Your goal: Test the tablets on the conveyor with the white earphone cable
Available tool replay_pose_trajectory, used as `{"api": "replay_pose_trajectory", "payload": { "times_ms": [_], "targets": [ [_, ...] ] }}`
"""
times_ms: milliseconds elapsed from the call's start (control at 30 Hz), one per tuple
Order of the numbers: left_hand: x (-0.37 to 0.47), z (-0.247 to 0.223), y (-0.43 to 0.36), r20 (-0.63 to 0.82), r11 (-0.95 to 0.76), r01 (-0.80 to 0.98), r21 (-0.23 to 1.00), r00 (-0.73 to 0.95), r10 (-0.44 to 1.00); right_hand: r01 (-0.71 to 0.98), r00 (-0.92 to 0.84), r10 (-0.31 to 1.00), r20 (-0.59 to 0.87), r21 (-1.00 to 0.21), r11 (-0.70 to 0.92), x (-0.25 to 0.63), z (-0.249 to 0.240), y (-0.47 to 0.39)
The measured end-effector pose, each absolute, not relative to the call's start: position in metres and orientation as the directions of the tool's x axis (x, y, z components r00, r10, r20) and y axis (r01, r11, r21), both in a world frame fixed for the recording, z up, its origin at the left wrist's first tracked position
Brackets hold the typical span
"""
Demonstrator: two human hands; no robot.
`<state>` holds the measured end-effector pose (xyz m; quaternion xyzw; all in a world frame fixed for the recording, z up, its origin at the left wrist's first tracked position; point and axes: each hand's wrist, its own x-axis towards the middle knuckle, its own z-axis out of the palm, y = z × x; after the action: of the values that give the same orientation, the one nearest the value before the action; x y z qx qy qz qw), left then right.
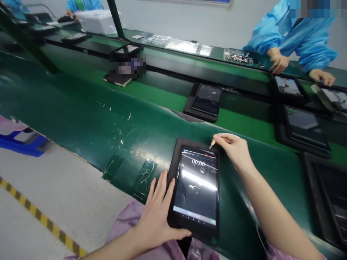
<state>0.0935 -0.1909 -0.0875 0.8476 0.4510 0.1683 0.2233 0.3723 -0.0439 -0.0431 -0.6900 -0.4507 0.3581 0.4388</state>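
Note:
A tablet (pixel 197 184) with a lit screen showing 00:00 lies in a black tray (pixel 176 153) on the green bench. Spread along the left and lower edge of the tray is my left hand (pixel 159 213), its fingers apart. My right hand (pixel 233 148) pinches a small pale plug (pixel 213 143) on a thin white cable, its metal tip at the tablet's top right edge. Whether the tip is inserted cannot be made out.
Beyond the bench edge, a green belt (pixel 157 93) carries several tablets in black trays, one tablet (pixel 207 98) straight ahead. Across it, a person in blue sleeves (pixel 271 32) handles devices near small parts (pixel 240 57). More trays lie right; a dark post (pixel 116 20) stands upper left.

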Motion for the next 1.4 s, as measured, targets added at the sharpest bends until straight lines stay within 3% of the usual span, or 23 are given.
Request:
{"api": "replay_pose_trajectory", "payload": {
  "times_ms": [467, 900, 1067, 1400],
  "targets": [
    [0.094, -0.092, -0.190, 0.153, -0.551, 0.726, 0.412, 0.541, 0.827, 0.412, -0.066, 0.932, -0.356, -0.860, -0.299, 0.370, -0.038, -0.013],
    [0.094, -0.092, -0.191, 0.188, -0.588, 0.740, 0.328, 0.559, 0.808, 0.550, -0.212, 0.838, -0.502, -0.770, -0.323, 0.372, -0.028, 0.001],
    [0.093, -0.092, -0.190, 0.189, -0.595, 0.736, 0.323, 0.565, 0.803, 0.552, -0.284, 0.832, -0.477, -0.791, -0.265, 0.372, -0.020, 0.001],
    [0.093, -0.089, -0.188, 0.122, -0.572, 0.734, 0.366, 0.572, 0.811, 0.552, -0.198, 0.933, -0.299, -0.821, -0.146, 0.365, -0.036, -0.013]
  ]
}}
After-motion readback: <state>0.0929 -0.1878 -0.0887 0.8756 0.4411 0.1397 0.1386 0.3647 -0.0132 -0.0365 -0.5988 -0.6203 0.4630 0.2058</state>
